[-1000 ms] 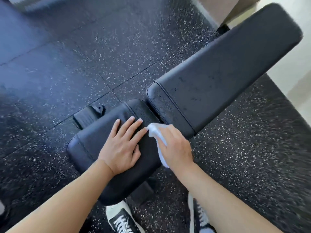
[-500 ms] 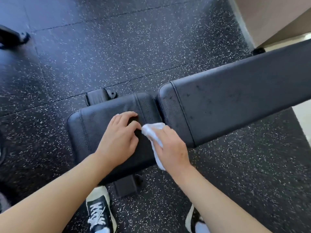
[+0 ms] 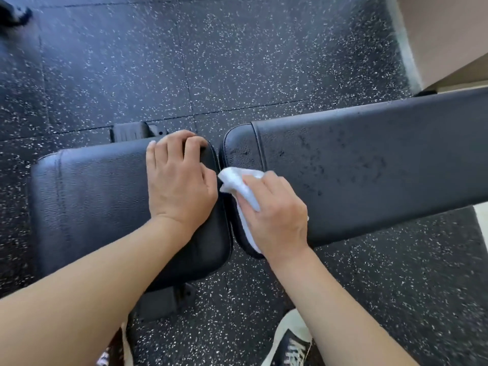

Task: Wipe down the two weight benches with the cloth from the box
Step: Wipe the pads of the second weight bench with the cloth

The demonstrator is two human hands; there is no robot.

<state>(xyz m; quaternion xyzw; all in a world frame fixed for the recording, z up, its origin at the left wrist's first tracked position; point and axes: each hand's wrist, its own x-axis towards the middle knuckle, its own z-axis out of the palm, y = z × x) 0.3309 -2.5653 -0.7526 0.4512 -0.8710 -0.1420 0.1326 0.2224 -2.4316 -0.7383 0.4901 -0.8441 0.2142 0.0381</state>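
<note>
— On the seat pad (image 3: 92,202) of the bench, what is the left hand (image 3: 179,180) doing?
— It lies palm down near the pad's right end, with its fingers curled over the far edge, gripping the pad.
— And the cloth (image 3: 237,186)?
— White, bunched in the right hand (image 3: 274,210), whose fingers pinch it against the rounded end of the long back pad (image 3: 369,165), right at the gap between the two pads. Part of it hangs down the pad's end, under the palm.
— Do the hands touch?
— Nearly; the cloth's tip sits just beside the left thumb.
— What lies below?
— Dark speckled floor (image 3: 237,62) and a black-and-white shoe (image 3: 290,342) beside the right forearm.
</note>
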